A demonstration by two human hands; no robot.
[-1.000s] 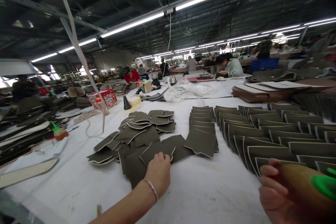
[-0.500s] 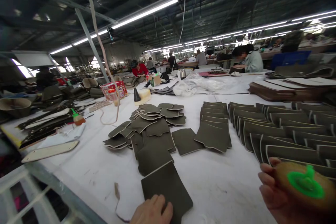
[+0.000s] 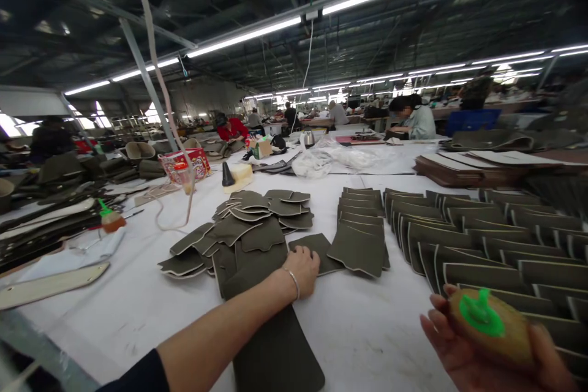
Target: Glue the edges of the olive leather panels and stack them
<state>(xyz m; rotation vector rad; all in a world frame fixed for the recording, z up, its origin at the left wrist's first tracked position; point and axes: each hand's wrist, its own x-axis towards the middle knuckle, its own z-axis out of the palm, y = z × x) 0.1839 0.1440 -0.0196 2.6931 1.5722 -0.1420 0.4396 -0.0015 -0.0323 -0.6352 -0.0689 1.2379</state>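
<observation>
Left hand (image 3: 307, 266): I see it on a grey piece (image 3: 323, 246) beside the pile (image 3: 248, 226).
Right hand (image 3: 463, 360): cradles green-capped bottle (image 3: 496, 329), well right of pile.

The white-covered table (image 3: 376, 331) carries a loose heap (image 3: 239, 229) of dark cut pieces at its middle. One long piece (image 3: 275, 352) lies at the near edge, and a single piece (image 3: 327, 246) lies between the heap and a neat stack (image 3: 361, 226). To the right lie overlapping rows (image 3: 482, 239), with brown boards (image 3: 478, 165) behind them. Farther back are a plastic bag (image 3: 321, 162), a red box (image 3: 186, 165) and a black cone (image 3: 228, 175).
</observation>
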